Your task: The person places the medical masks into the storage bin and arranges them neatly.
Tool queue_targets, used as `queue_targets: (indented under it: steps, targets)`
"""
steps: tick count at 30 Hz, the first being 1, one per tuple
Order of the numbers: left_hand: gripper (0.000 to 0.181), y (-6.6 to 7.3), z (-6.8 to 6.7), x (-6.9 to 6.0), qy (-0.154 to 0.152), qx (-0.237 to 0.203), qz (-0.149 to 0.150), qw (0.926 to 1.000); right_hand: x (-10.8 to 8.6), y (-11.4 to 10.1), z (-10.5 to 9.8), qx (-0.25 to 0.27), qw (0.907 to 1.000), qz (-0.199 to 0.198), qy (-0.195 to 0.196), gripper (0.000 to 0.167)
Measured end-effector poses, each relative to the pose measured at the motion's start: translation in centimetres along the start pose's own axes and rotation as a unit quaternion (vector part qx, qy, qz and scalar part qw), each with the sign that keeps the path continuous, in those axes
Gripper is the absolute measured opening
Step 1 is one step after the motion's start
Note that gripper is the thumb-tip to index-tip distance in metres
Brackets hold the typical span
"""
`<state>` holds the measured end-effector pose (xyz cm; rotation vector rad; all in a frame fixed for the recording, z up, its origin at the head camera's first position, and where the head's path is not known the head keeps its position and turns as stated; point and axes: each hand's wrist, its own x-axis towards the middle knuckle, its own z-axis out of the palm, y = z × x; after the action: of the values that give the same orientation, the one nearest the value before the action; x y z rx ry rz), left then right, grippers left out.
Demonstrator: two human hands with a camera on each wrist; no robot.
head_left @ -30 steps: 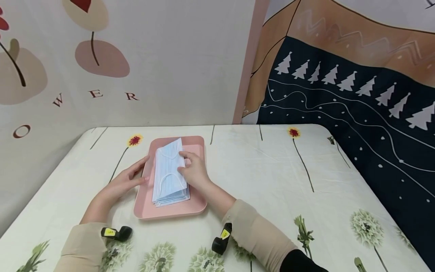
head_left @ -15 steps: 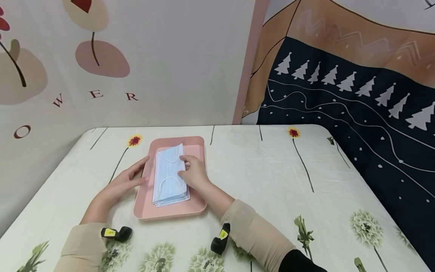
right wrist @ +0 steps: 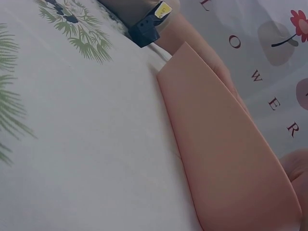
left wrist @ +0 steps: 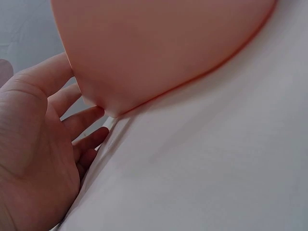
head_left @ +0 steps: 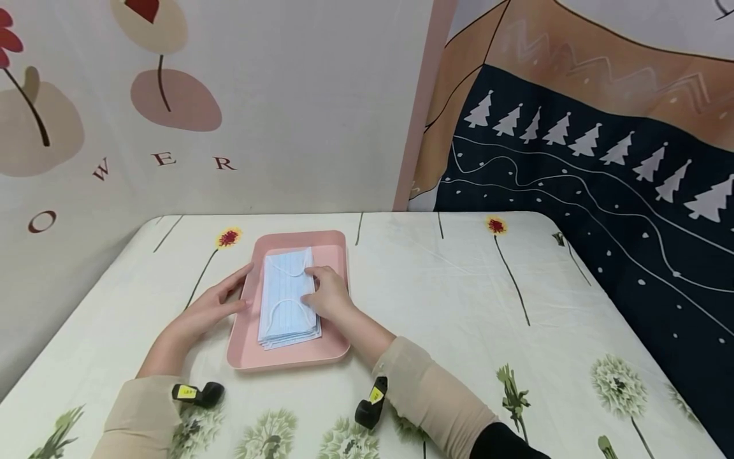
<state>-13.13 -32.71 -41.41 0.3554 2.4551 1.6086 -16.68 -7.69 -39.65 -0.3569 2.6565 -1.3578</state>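
A pink tray (head_left: 243, 349) lies on the table and holds a stack of light blue face masks (head_left: 289, 287), white ear loops showing on the top one. My left hand (head_left: 205, 307) touches the tray's left rim, its fingers spread and fairly straight. Up close in the left wrist view, the fingers (left wrist: 91, 116) rest against the pink outer wall. With thumb and forefinger, my right hand (head_left: 331, 294) pinches the right edge of the top mask, which lies nearly flat on the stack. In the right wrist view the tray wall (right wrist: 216, 130) hides most of this hand.
A white cloth (head_left: 430, 306) printed with flowers covers the table. Behind it hangs a pale curtain (head_left: 309, 127) with letters, and at the right a dark one (head_left: 550, 185) with tree shapes. Each forearm wears a small black camera (head_left: 369, 405).
The top mask, tilted with its far end raised at first, has come down square onto the stack. My right hand has moved slightly nearer with it, while the left stays on the rim.
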Motion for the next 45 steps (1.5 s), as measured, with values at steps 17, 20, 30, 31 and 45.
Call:
queue_targets:
  steps: [17,20,30,31,45]
  targets:
    - [0.076,0.3,0.1,0.2,-0.005,0.004,0.001,1.0,-0.4,-0.1,-1.2,0.036,0.9993,-0.002,-0.004,0.056]
    - [0.076,0.3,0.1,0.2,-0.008,0.005,0.001,1.0,-0.8,-0.5,-2.1,0.059,0.9982,-0.005,-0.011,0.056]
    - [0.077,0.7,0.0,0.2,-0.021,0.02,-0.009,0.9995,-2.2,-0.3,-7.0,0.119,0.9909,-0.062,0.004,0.047]
    - [0.077,0.8,-0.1,0.2,-0.024,0.033,-0.011,0.9991,-2.3,-0.2,-7.7,0.121,0.9904,-0.067,0.006,0.046]
    - [0.068,2.1,-1.3,-1.5,-0.007,0.194,0.023,0.9808,-4.9,5.8,-18.6,0.083,0.9865,-0.126,0.064,0.037]
